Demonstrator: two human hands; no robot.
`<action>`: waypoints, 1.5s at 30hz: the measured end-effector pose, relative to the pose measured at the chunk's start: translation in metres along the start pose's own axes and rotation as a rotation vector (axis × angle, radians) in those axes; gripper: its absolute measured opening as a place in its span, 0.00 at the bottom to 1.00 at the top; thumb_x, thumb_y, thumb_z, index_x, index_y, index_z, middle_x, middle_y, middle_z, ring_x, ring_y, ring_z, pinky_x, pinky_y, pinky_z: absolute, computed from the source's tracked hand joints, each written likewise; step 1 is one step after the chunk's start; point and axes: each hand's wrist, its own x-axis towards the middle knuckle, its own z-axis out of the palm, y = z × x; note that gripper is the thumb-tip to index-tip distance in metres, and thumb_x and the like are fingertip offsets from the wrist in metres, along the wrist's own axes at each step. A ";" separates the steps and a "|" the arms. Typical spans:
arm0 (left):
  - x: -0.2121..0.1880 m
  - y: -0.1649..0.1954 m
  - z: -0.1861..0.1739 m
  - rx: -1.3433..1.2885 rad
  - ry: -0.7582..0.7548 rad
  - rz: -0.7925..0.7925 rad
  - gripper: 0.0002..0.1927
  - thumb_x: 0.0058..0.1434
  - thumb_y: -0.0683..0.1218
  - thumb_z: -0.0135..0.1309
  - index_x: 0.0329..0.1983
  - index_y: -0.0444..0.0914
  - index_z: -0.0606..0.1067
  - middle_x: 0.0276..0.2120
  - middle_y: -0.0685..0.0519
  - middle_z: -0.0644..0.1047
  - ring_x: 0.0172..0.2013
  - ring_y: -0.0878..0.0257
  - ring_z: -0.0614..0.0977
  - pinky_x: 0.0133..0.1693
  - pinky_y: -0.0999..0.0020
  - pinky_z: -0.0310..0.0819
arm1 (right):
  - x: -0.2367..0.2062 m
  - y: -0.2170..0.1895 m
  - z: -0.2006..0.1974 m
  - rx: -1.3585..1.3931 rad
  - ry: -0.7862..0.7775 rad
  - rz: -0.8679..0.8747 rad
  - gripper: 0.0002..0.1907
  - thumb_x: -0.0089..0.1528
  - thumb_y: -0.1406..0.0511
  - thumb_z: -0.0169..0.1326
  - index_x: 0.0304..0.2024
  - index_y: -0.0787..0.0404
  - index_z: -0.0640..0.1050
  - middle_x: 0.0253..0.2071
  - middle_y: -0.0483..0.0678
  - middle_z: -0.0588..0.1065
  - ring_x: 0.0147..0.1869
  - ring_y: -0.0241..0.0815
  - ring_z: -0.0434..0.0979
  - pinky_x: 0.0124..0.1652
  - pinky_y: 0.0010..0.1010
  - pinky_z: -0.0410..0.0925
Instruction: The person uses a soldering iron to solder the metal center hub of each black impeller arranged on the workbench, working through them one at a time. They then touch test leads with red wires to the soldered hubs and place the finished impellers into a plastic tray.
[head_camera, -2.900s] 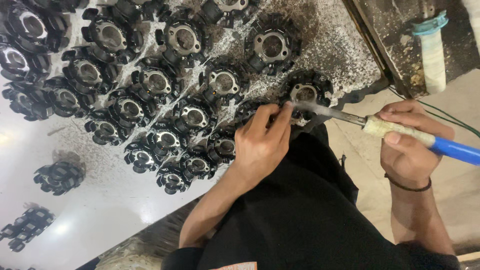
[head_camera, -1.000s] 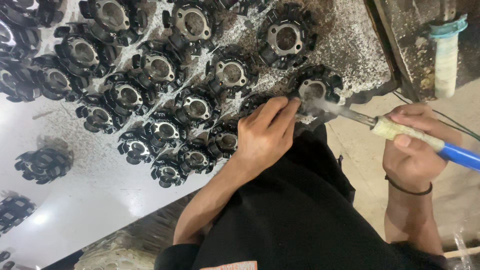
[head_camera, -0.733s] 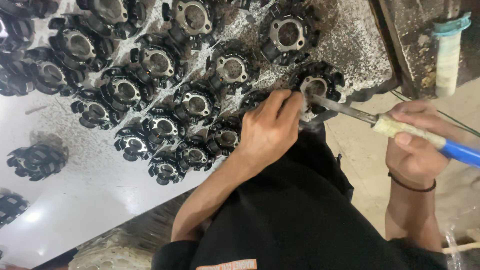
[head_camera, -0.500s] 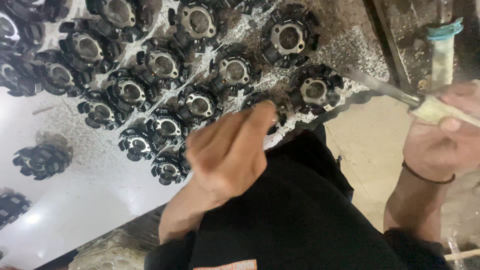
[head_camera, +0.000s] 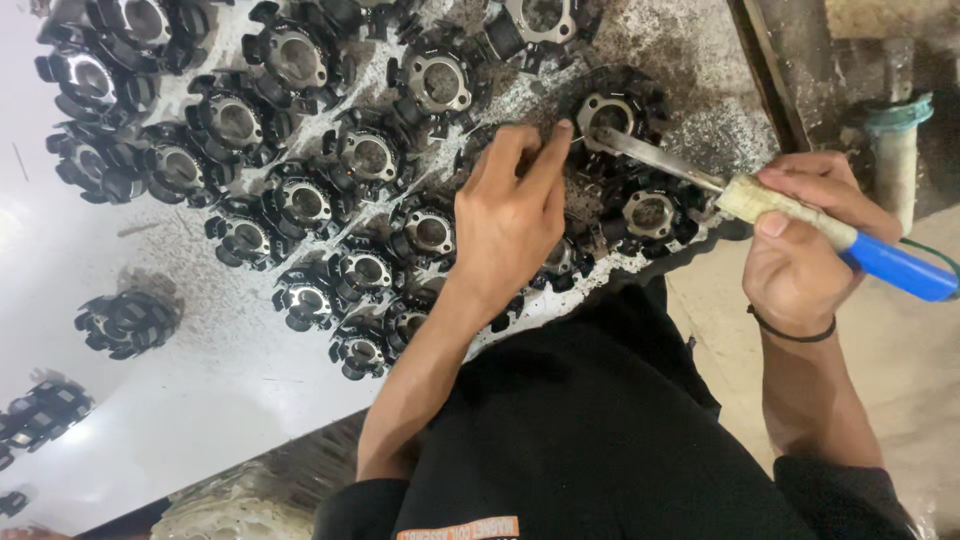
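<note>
Seen from the head camera, the right hand (head_camera: 800, 255) has its grip closed round the pale wrapped, blue-ended handle of a soldering iron (head_camera: 800, 215). The iron's metal tip rests on a black ring-shaped part (head_camera: 612, 112) near the table's (head_camera: 200, 400) right edge. The left hand (head_camera: 510, 220) lies over neighbouring parts, its grip loose and holding nothing, with the forefinger touching that same part. Many more black parts (head_camera: 300, 200) crowd the white table, and a few lie apart towards its left edge.

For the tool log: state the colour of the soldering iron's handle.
Blue, with a pale wrapped section ahead of it; head view.
</note>
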 end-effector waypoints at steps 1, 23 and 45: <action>0.000 0.002 -0.001 0.002 0.015 -0.004 0.17 0.63 0.35 0.60 0.54 0.38 0.80 0.43 0.50 0.75 0.39 0.57 0.81 0.39 0.63 0.79 | 0.000 0.001 -0.001 -0.013 -0.010 -0.009 0.13 0.63 0.73 0.57 0.49 0.75 0.77 0.44 0.64 0.74 0.47 0.49 0.72 0.48 0.29 0.67; 0.013 0.013 -0.008 -0.143 -0.039 -0.055 0.12 0.62 0.35 0.59 0.50 0.35 0.79 0.43 0.51 0.74 0.36 0.54 0.82 0.39 0.61 0.80 | 0.004 0.001 -0.001 -0.129 -0.058 -0.126 0.14 0.66 0.74 0.56 0.51 0.66 0.68 0.46 0.60 0.74 0.49 0.51 0.74 0.49 0.36 0.72; 0.014 0.007 -0.002 -0.086 -0.005 0.054 0.11 0.63 0.36 0.57 0.48 0.36 0.74 0.42 0.49 0.75 0.36 0.51 0.83 0.38 0.60 0.80 | 0.016 -0.004 -0.018 -0.057 -0.082 -0.015 0.12 0.67 0.73 0.58 0.52 0.67 0.72 0.44 0.61 0.73 0.48 0.49 0.73 0.50 0.34 0.69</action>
